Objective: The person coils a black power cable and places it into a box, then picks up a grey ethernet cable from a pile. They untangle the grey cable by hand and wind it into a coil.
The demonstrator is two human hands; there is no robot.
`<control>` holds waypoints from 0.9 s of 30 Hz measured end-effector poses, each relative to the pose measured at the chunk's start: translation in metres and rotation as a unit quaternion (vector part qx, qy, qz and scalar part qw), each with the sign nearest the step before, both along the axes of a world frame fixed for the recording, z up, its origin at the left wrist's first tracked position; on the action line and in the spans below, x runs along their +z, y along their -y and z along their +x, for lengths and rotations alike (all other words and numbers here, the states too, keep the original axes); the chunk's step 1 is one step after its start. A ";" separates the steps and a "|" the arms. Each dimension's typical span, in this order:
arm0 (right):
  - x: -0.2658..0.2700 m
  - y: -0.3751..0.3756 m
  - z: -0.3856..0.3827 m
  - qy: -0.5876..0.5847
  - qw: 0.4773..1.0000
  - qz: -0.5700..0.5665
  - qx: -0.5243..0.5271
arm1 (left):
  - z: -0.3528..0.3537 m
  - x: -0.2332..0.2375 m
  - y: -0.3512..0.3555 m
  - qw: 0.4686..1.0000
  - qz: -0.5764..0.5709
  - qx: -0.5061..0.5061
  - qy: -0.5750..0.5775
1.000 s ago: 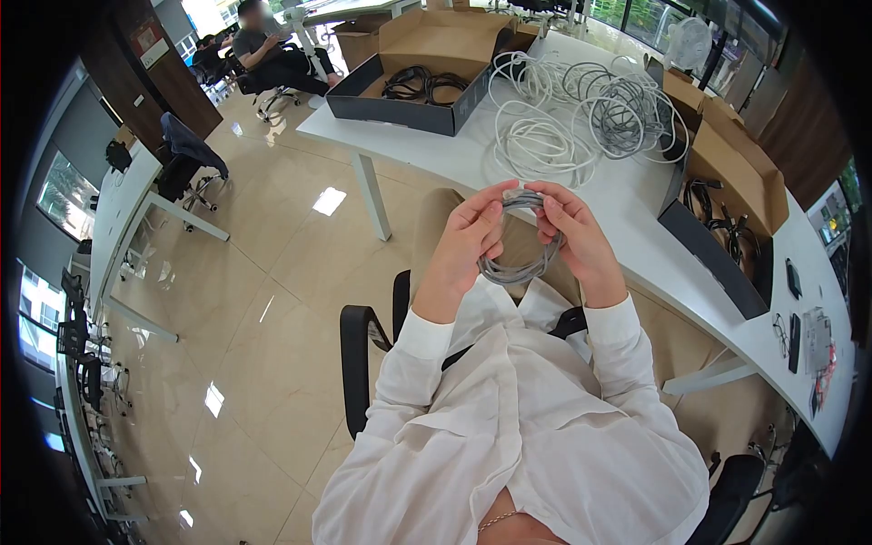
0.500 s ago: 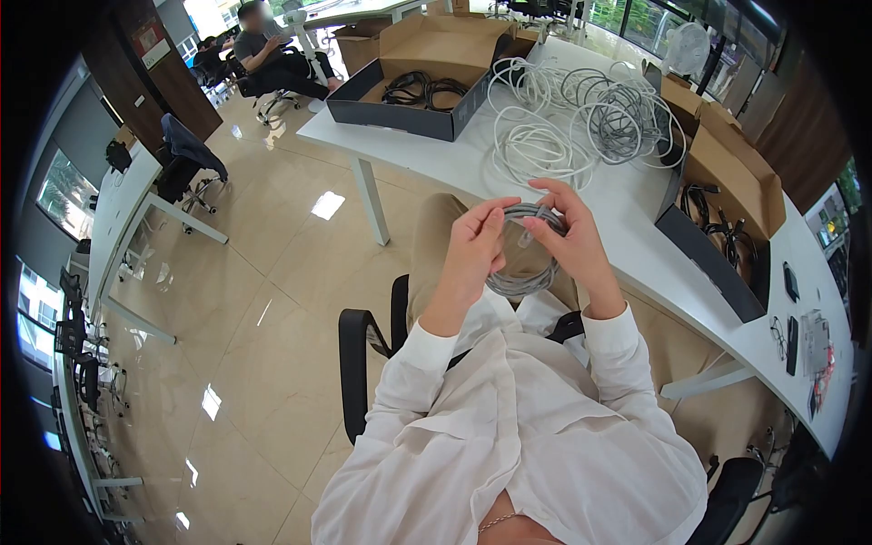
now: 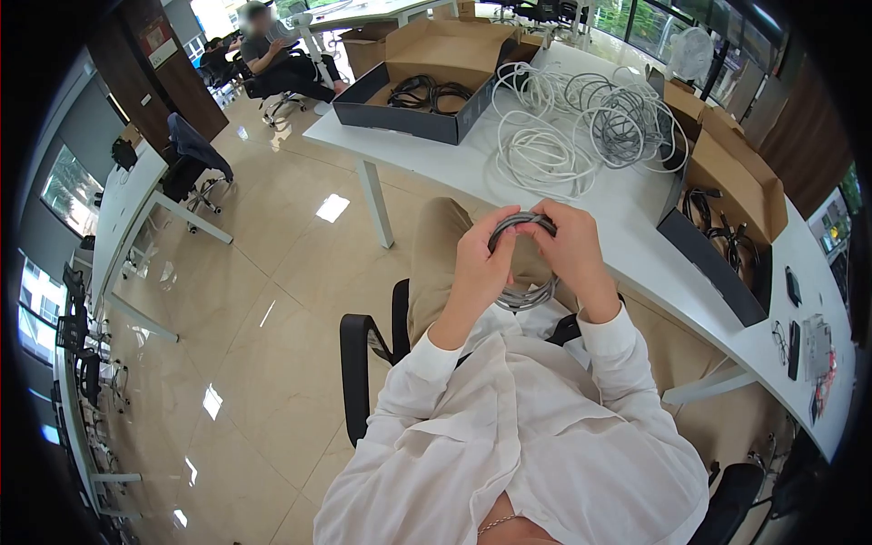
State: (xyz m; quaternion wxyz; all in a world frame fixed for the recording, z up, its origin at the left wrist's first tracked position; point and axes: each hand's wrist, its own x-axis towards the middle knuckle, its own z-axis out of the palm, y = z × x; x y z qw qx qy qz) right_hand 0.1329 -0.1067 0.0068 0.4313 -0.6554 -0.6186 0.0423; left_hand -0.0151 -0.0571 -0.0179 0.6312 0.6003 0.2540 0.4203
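A coiled grey cable (image 3: 529, 298) hangs in a ring above my lap, pinched at its upper part between both hands. My left hand (image 3: 486, 254) grips the ring's upper left, fingers closed. Closed round the upper right of the same ring is my right hand (image 3: 572, 243); the two hands nearly meet at the top. On the white table (image 3: 418, 156) beyond them lie loose white cable coils (image 3: 543, 154) and a tangled grey cable (image 3: 627, 127).
An open box with black cables (image 3: 445, 127) stands at the table's far left. Another open box (image 3: 718, 263) is at the right, near a black phone-like object (image 3: 793, 286) and glasses (image 3: 778, 339). A person (image 3: 272, 59) sits in the background.
Both hands and the cable ring have moved slightly down. The fingers have drawn closer together at the top of the ring, and the ring is tilted differently.
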 end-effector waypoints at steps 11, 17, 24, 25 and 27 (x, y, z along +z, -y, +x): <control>0.027 0.010 0.018 -0.258 0.933 -0.134 0.214 | -0.007 0.013 0.008 0.994 0.100 0.027 0.020; 0.035 0.009 0.014 -0.148 0.961 -0.105 0.209 | -0.006 0.015 0.013 0.993 0.108 0.047 0.032; 0.032 0.006 0.016 -0.308 0.906 -0.113 0.266 | -0.014 0.020 0.009 0.999 0.019 0.014 0.031; 0.031 0.005 0.015 -0.288 0.916 -0.110 0.255 | -0.012 0.019 0.008 0.999 0.019 0.014 0.031; 0.030 0.001 0.013 -0.249 0.935 -0.104 0.231 | -0.012 0.019 0.009 0.999 0.000 0.009 0.031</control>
